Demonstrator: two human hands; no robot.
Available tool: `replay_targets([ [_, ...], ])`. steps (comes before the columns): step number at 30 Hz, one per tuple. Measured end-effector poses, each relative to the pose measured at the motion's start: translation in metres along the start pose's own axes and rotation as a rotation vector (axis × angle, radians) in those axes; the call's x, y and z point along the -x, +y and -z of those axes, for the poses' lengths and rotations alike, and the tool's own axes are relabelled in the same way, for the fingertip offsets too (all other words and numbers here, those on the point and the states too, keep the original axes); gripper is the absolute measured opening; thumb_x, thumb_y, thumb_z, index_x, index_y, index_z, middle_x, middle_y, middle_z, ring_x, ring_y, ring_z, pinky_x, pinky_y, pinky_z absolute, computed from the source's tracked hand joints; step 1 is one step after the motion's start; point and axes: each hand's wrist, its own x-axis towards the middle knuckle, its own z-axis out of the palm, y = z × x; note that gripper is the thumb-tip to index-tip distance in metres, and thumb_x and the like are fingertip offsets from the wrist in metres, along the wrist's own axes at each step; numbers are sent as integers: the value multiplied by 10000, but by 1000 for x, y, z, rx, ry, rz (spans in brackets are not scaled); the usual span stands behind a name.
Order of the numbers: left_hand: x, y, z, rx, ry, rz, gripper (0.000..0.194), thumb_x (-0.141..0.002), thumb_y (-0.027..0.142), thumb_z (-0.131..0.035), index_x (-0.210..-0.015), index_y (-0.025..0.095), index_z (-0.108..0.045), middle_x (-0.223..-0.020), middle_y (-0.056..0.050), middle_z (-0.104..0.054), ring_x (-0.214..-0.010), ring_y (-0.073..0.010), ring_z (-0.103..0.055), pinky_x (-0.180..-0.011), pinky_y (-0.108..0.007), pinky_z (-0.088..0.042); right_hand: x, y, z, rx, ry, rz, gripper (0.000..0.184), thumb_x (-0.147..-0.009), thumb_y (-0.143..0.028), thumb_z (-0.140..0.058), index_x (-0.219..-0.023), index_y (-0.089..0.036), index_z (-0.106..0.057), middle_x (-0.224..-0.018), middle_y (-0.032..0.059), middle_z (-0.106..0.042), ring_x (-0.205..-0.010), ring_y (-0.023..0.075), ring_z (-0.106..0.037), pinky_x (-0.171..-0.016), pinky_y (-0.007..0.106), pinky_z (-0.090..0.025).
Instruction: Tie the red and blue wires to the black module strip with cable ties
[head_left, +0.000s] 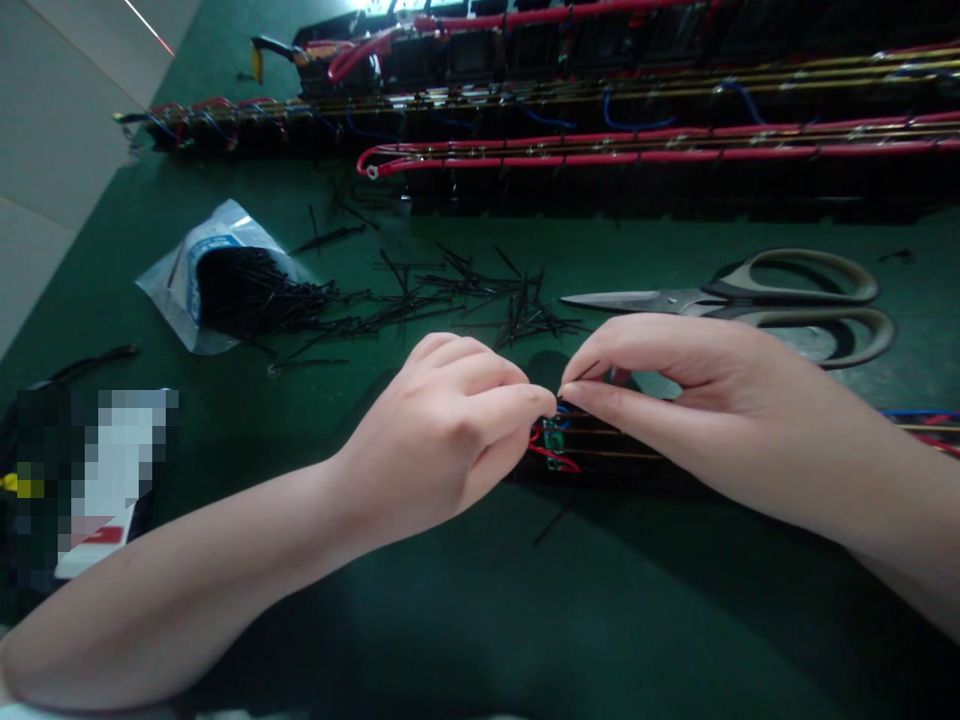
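Observation:
My right hand [675, 395] pinches a thin black cable tie [592, 370] between thumb and forefinger. Close against its fingertips, my left hand [457, 420] is closed, thumb and forefinger pressed together; what lies inside that pinch is hidden. Both hands meet over the left end of a long dark assembly with brass-coloured rods [611, 432]. A small green circuit board [553, 445] shows just below the fingertips, with red wires [559, 460] and a bit of blue wire around it. My forearms and hands cover much of the assembly.
Behind my hands, black cable ties [517, 310] spill from a clear plastic bag [169, 285]. Scissors [652, 300] lie beyond my right hand. Long assemblies with red cables [525, 150] span the back. A pixelated white object [116, 470] sits at left.

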Motion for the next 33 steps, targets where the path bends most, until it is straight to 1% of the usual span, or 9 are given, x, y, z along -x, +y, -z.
replay_targets([
  [5, 0, 0, -1, 15, -4, 6, 165, -1053, 138, -593, -1064, 185, -752, -1019, -23, -812, -970, -180, -709, -934, -347, -516, -1, 1, -1, -28, 20, 2, 289, -914, -456, -655, -752, -237, -749, -733, 25, -716, -691, 204, -617, -624, 344, -443],
  [10, 1, 0, 0, 16, -3, 12, 166, -1055, 137, -594, -1063, 186, -753, -1020, -16, -817, -968, -177, -717, -935, -352, -519, -2, 2, -1, -7, 22, 7, 275, -927, -400, -616, -738, -235, -728, -714, 20, -691, -673, 194, -601, -607, 340, -426],
  [13, 1, 0, -1, 8, -2, -3, 168, -1065, 142, -585, -1088, 190, -745, -1020, -14, -817, -976, -175, -718, -938, -351, -514, -2, 1, -1, -4, 16, 6, 275, -927, -407, -630, -739, -232, -730, -721, 18, -692, -672, 188, -604, -604, 337, -425],
  [17, 1, 1, -1, 1, -16, -29, 160, -1060, 127, -575, -1093, 175, -724, -1120, -45, -802, -1032, -189, -704, -956, -351, -518, -1, 2, -3, -19, 31, -28, 284, -964, -458, -651, -815, -247, -767, -753, 18, -731, -699, 200, -634, -622, 345, -433],
  [20, 1, 2, 0, 16, -15, -36, 170, -1060, 129, -575, -1139, 161, -723, -1163, -61, -789, -1053, -197, -695, -950, -350, -527, 1, 4, -4, -15, 38, -26, 259, -978, -443, -643, -835, -267, -767, -762, 15, -748, -692, 208, -647, -619, 352, -432],
  [23, 1, 3, -1, 31, -22, 0, 193, -1076, 158, -557, -1164, 134, -727, -1156, -76, -789, -1067, -206, -696, -971, -362, -530, 1, 4, -4, 0, 49, -10, 252, -982, -431, -630, -838, -269, -757, -754, 11, -739, -668, 198, -638, -603, 345, -431],
  [26, 0, 2, -2, 49, -27, 36, 223, -1079, 156, -536, -1177, 110, -731, -1150, -86, -792, -1072, -206, -697, -986, -362, -531, 1, 3, -3, 14, 40, -9, 304, -974, -492, -630, -839, -254, -762, -744, 17, -730, -646, 191, -624, -567, 334, -430],
  [28, 0, 2, -2, 58, -33, 41, 236, -1078, 151, -529, -1190, 105, -731, -1151, -85, -795, -1067, -202, -698, -985, -358, -531, 1, 4, -3, 35, 27, -8, 294, -973, -469, -619, -844, -248, -766, -751, 20, -731, -651, 188, -626, -560, 327, -436],
  [33, 0, 2, -1, 78, -49, 69, 221, -1075, 155, -527, -1188, 127, -715, -1147, -68, -787, -1070, -189, -694, -977, -345, -520, 3, 10, -5, 61, 17, 23, 202, -956, -348, -599, -868, -261, -758, -762, 5, -727, -657, 171, -627, -557, 306, -437],
])
